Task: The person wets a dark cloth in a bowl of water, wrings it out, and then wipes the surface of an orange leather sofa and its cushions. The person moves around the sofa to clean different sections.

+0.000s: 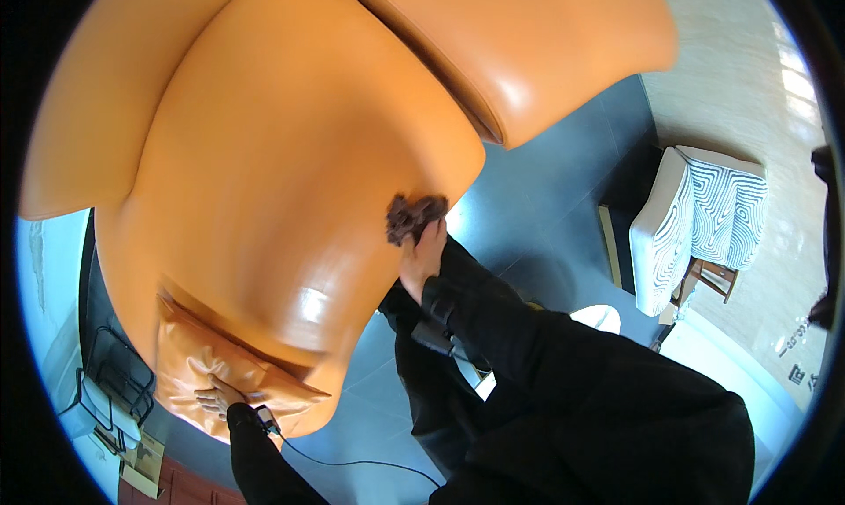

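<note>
My right hand grips a bunched brown cloth at the front edge of an orange leather sofa seat. The cloth lies crumpled against the seat near its rounded edge. At the lower left, my left hand rests flat with spread fingers on an orange leather cushion, which is creased under it. That cushion lies at the near left end of the seat. A thin cable runs from a small device at my left wrist.
The sofa's backrest curves along the left, and another orange section adjoins at the top. A patterned chair stands on the right over dark floor tiles. Folding chairs and a cardboard box sit at lower left.
</note>
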A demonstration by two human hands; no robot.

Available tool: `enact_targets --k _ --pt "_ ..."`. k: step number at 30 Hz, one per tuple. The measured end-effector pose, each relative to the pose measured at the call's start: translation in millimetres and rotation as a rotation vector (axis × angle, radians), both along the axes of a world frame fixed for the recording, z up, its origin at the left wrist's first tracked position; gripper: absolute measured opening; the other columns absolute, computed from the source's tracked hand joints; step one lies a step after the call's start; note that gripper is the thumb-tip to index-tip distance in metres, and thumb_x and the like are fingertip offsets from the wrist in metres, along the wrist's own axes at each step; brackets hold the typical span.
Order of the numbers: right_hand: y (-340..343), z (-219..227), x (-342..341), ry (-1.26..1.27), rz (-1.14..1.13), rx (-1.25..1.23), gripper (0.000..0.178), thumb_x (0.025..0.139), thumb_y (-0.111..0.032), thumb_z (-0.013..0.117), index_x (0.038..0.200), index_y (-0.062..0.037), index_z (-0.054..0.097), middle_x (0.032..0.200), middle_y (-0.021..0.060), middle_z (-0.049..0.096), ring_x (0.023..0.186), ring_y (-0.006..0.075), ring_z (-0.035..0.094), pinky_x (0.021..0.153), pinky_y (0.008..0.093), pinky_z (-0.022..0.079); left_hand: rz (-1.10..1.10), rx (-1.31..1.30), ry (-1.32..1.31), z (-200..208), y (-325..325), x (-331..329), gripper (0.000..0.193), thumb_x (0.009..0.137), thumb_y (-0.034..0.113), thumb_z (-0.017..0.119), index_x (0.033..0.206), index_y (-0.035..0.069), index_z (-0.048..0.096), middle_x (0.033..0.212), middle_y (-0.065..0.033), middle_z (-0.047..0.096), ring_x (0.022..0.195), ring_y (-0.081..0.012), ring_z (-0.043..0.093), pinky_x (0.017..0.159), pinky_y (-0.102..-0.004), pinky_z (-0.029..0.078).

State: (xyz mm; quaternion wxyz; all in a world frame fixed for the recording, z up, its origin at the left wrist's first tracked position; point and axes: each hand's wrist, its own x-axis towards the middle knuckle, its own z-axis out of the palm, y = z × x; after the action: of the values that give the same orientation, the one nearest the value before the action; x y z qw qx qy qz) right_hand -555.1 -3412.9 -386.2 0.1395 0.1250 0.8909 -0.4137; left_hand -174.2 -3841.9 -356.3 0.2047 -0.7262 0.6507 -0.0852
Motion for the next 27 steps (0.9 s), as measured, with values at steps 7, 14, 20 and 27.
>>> enact_targets --k 7,14,20,27 --pt "-43 -20 -8 0.072 -0.360 0.016 0.056 0.093 -0.020 0.059 0.134 0.0138 0.040 0.137 0.0322 0.045 0.125 0.0439 0.046 0.108 0.0465 0.036 0.022 0.005 0.055 1 2 -1 0.094 0.093 0.078 0.021 0.160 0.014 0.006 0.168 -0.0097 0.004 0.154 -0.0310 0.004 0.120 -0.0561 0.012" --pt "-15 -46 -54 -0.250 -0.676 0.038 0.042 0.099 -0.021 0.053 0.123 0.0142 0.053 0.125 0.0275 0.059 0.108 0.0370 0.062 0.087 0.0432 0.051 0.010 0.011 0.006 -1 1 2 0.095 0.093 0.079 0.020 0.160 0.015 0.005 0.167 -0.0110 0.003 0.154 -0.0315 0.006 0.118 -0.0597 0.015" --pt "73 -63 -106 0.054 -0.515 -0.534 0.026 0.098 -0.003 0.045 0.124 -0.0003 0.048 0.101 0.0085 0.055 0.096 0.0208 0.061 0.082 0.0381 0.050 0.012 -0.060 0.054 0 9 -1 0.091 0.094 0.076 0.024 0.160 0.015 0.008 0.167 -0.0098 0.007 0.154 -0.0294 0.007 0.118 -0.0600 0.017" --pt "147 -103 -181 -0.625 -0.450 -0.924 0.055 0.099 -0.050 0.035 0.133 -0.0120 0.055 0.133 0.0095 0.060 0.121 0.0297 0.057 0.099 0.0501 0.045 0.050 0.012 -0.018 18 24 -28 0.083 0.099 0.062 0.037 0.160 0.013 0.009 0.167 -0.0112 0.008 0.154 -0.0292 0.007 0.116 -0.0615 0.019"
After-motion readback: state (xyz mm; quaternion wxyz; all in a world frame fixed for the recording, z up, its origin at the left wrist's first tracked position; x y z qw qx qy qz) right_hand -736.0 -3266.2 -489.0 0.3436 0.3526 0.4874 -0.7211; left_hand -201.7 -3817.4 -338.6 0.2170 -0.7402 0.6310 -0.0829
